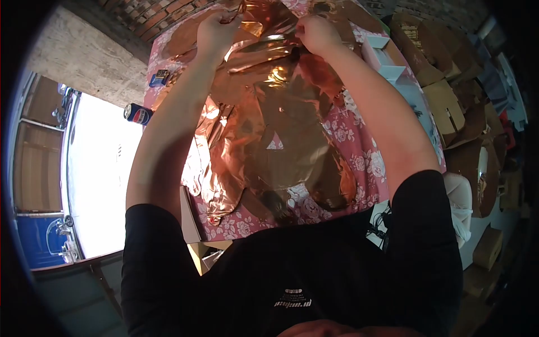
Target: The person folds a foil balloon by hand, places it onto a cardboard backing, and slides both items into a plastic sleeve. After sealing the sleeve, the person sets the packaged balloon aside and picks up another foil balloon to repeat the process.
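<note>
Flat, uninflated copper-coloured foil balloons [281, 112] lie overlapping across the table, crinkled and shiny. One of them has a small triangular hole through which the tablecloth shows. At the far side, my left hand [218, 32] is closed, its fingers pinching a bit of the foil. Across from it, my right hand [319, 35] is also closed, fingertips pressed together on the foil's edge. Between the two hands stretches folded, bunched foil [269, 48]. Exactly which balloon each hand grips is hard to tell in the overlap.
Beneath the foil is a pink floral tablecloth [365, 154]. A Pepsi can [137, 114] and a small blue box [159, 78] stand at the left edge. An open white box [384, 56] sits at the right. Cardboard boxes [443, 106] are piled beyond the table's right side.
</note>
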Demonstrator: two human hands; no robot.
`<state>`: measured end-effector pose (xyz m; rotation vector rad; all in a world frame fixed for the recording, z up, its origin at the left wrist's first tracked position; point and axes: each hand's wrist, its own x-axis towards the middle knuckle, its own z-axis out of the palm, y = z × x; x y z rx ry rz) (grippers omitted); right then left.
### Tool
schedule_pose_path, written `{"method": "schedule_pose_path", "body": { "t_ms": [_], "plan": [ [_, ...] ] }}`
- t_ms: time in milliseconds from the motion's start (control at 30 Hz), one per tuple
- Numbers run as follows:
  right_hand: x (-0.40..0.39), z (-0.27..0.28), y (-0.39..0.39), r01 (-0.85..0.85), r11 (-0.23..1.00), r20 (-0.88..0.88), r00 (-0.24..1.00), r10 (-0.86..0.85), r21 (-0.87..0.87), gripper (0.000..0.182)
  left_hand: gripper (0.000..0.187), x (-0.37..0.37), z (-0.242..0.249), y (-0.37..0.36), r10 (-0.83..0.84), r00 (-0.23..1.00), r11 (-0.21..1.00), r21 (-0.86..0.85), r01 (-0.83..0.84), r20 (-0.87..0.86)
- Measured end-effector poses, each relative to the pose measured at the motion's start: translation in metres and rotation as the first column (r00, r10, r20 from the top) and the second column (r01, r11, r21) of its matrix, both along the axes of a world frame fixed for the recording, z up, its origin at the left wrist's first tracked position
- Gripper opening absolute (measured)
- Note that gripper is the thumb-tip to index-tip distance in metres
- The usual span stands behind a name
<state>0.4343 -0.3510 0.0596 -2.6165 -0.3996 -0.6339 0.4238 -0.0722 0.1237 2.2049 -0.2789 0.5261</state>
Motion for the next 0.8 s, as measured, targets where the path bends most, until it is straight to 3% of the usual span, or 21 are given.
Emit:
{"method": "schedule_pose_path", "body": {
  "t_ms": [67,133,167,233,267,333,400,433,500,533,600,667,733,767,800],
  "plan": [
    [0.020,-0.015,0.006,-0.022,0.999,-0.038,0.999,0.020,-0.045,0.029,0.035,0.018,-0.010,0.012,-0.011,0.995,1.000,-0.015,0.012,0.098],
    [0.032,-0.023,0.009,-0.050,0.995,-0.083,0.996,0.043,-0.090,0.031,0.036,0.025,-0.012,0.022,-0.066,0.993,0.963,-0.253,0.089,0.100],
    [0.034,-0.024,0.010,-0.076,0.981,-0.176,0.983,0.044,-0.177,0.030,0.036,0.022,-0.009,0.028,-0.054,0.993,0.964,-0.254,0.079,0.103],
    [0.038,-0.024,0.010,-0.114,0.959,-0.267,0.963,0.043,-0.258,0.029,0.036,0.015,-0.003,0.037,0.027,0.994,0.956,-0.289,-0.056,-0.104],
    [0.041,-0.024,0.009,-0.096,0.968,-0.243,0.969,0.038,-0.231,0.026,0.036,0.014,-0.001,0.036,0.033,0.994,0.956,-0.288,-0.062,-0.105],
    [0.041,-0.023,0.007,-0.084,0.976,-0.225,0.974,0.038,-0.202,0.024,0.034,0.015,-0.007,0.037,-0.125,0.992,0.721,-0.689,0.071,-0.030],
    [0.037,-0.016,0.002,-0.020,0.999,-0.015,1.000,0.019,-0.050,0.020,0.031,0.023,-0.006,0.057,-0.093,0.993,0.771,-0.636,0.027,-0.070],
    [0.038,-0.015,-0.004,-0.022,0.998,-0.013,1.000,0.021,-0.052,0.020,0.028,0.025,-0.004,0.062,-0.065,0.992,0.815,-0.579,-0.007,-0.104],
    [0.039,-0.010,-0.019,0.176,0.959,0.046,0.984,-0.170,-0.221,0.016,0.022,0.031,0.000,0.065,-0.083,0.995,0.741,-0.671,0.020,-0.062],
    [0.040,-0.003,-0.026,0.215,0.926,-0.083,0.964,-0.252,-0.311,0.027,0.021,0.034,0.004,0.069,-0.133,0.990,0.676,-0.734,0.063,-0.037],
    [0.033,-0.005,-0.026,0.300,0.923,-0.021,0.949,-0.313,-0.240,0.035,0.020,0.039,0.007,0.074,-0.179,0.984,0.604,-0.790,0.107,-0.003],
    [0.013,-0.008,-0.020,0.376,0.912,0.034,0.926,-0.376,-0.164,0.044,0.017,0.033,0.017,0.071,-0.022,0.994,0.650,-0.757,-0.070,-0.110],
    [-0.015,-0.010,-0.001,0.104,0.991,0.371,0.926,-0.065,-0.088,0.056,0.015,0.047,0.023,0.082,-0.043,0.995,0.658,-0.752,-0.035,-0.085],
    [-0.034,-0.008,0.010,-0.036,0.991,0.231,0.971,0.065,-0.128,0.056,0.014,0.063,0.023,0.094,-0.066,0.996,0.668,-0.745,-0.004,-0.065],
    [-0.055,-0.013,0.019,-0.040,0.970,0.115,0.991,0.070,-0.239,0.063,0.013,0.077,0.023,0.106,-0.089,0.995,0.677,-0.736,0.026,-0.047]
  ]
}}
